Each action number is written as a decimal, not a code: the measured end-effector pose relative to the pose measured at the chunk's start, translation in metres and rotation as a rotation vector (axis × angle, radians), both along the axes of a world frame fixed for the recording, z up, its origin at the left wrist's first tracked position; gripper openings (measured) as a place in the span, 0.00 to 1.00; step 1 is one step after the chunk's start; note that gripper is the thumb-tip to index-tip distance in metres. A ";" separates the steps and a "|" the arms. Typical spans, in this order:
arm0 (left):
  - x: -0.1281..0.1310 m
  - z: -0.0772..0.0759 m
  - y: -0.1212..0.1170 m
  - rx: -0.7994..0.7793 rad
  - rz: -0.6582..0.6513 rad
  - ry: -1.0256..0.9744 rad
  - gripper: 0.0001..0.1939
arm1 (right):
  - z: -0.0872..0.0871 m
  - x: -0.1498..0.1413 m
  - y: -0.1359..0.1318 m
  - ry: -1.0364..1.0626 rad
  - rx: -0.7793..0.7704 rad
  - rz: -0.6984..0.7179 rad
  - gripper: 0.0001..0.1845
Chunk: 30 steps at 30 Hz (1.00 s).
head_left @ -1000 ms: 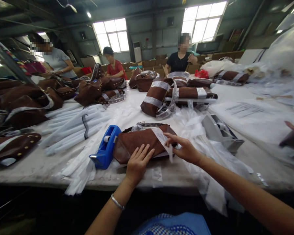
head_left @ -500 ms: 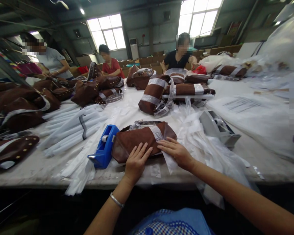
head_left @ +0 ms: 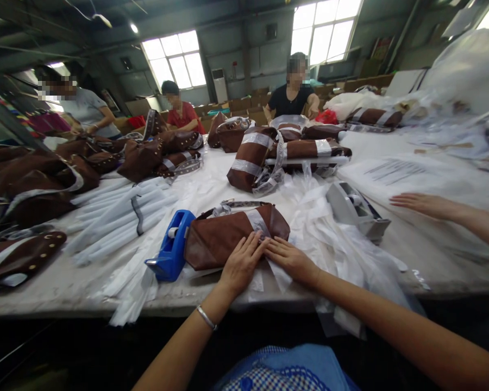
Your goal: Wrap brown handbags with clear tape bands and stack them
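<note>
A brown handbag [head_left: 215, 241] lies on its side before me, its strap behind it. Around its right part runs a whitish translucent wrapping strip [head_left: 257, 221]. My left hand [head_left: 244, 260] rests flat on the bag's front beside the strip, fingers stretched out. Close against it, my right hand [head_left: 291, 259] lies on the strip's lower end and the bag's right part, also with fingers extended. The fingertips of both hands nearly meet. Touching or nearly touching the bag's left end is a blue tape dispenser [head_left: 173, 244].
Rolled white strips [head_left: 118, 217] and piled brown bags [head_left: 36, 174] lie left. Wrapped bags [head_left: 250, 157] sit behind. A grey tape dispenser [head_left: 354, 209] and plastic sheets [head_left: 330, 244] are right. Another person's hand [head_left: 427, 205] reaches in at right; several people work across the table.
My left hand has slid right along the bag to the strip, close to my right hand. Another person's hand has come over the white sheets at the right.
</note>
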<state>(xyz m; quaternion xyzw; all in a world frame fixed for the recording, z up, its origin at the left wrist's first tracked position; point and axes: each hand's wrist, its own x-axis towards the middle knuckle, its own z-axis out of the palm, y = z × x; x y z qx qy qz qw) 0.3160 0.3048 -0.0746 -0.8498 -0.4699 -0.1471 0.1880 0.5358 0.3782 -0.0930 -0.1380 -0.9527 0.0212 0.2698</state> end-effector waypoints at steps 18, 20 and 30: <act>-0.004 -0.003 0.003 -0.128 -0.006 -0.081 0.30 | -0.006 -0.025 -0.101 0.018 -0.134 -0.184 0.19; -0.003 -0.002 0.003 -0.125 -0.005 -0.076 0.30 | -0.008 -0.030 -0.095 -0.020 -0.163 -0.159 0.17; -0.006 -0.005 0.005 -0.122 -0.008 -0.072 0.30 | -0.015 -0.026 -0.083 0.069 -0.265 -0.146 0.10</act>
